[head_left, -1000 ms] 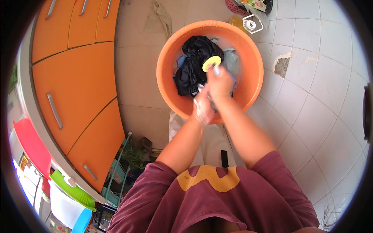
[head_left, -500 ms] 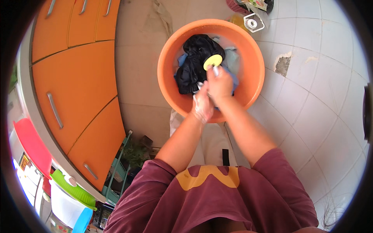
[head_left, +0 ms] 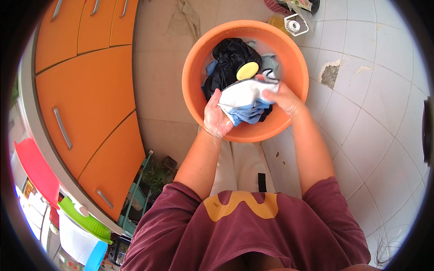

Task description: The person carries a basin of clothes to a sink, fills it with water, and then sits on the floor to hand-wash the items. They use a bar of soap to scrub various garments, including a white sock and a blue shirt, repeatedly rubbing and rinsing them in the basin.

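Both my hands hold a wet white and blue garment, spread out over the near half of an orange basin. My left hand, wet and sudsy, grips its left edge with the thumb on top. At the other end my right hand has its fingers closed on the cloth near a dark-trimmed edge. Just beyond the garment a yellow oval bar of soap rests on a bunched black garment. Grey-blue cloth shows at the basin's right side.
Orange cabinets with metal handles stand on the left. A white tiled wall runs along the right. Behind the basin is a container with a white handle. A cloth lies on the floor beyond, and a green rack stands at lower left.
My hands, together over the cloth before, have moved apart and now stretch the white and blue garment between them. The soap, near my right fingers earlier, lies free of them.
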Available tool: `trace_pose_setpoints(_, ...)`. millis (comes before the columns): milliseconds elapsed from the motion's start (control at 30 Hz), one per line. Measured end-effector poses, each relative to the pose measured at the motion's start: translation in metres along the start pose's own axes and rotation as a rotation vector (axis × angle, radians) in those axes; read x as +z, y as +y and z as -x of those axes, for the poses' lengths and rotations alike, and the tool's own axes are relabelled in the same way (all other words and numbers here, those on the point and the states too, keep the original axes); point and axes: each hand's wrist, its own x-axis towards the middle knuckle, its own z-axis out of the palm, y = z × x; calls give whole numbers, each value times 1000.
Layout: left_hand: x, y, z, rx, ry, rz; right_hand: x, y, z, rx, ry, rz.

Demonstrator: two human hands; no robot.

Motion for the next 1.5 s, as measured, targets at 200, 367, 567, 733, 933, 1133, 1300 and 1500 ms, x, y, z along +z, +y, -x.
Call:
trace_pose_setpoints(200,-4,-3,-21,208,104,-344,33,7,12,-50,323,335)
trace_pose_setpoints(367,-1,-31,-45,280,-6,-292,108,21,32,-521,344,928)
trace_pose_setpoints(567,9,-38,-42,166,9,-233,96,30,-25,-540,800,975)
trace_pose_setpoints(733,-2,-43,-28,227,97,-290,99,32,-20,-179,659,745)
trace_pose_setpoints(933,-7,-26,-47,212,-146,-168,121,18,0,-422,653,768)
trace_pose_setpoints(1133,11,-54,-23,141,168,-284,61,24,-58,-50,790,558)
trace_pose_setpoints(1300,7,-32,-35,490,-357,-377,129,14,-1,-452,630,686)
trace_pose_setpoints(1500,16,-45,-21,176,184,-283,92,19,-40,-282,866,825)
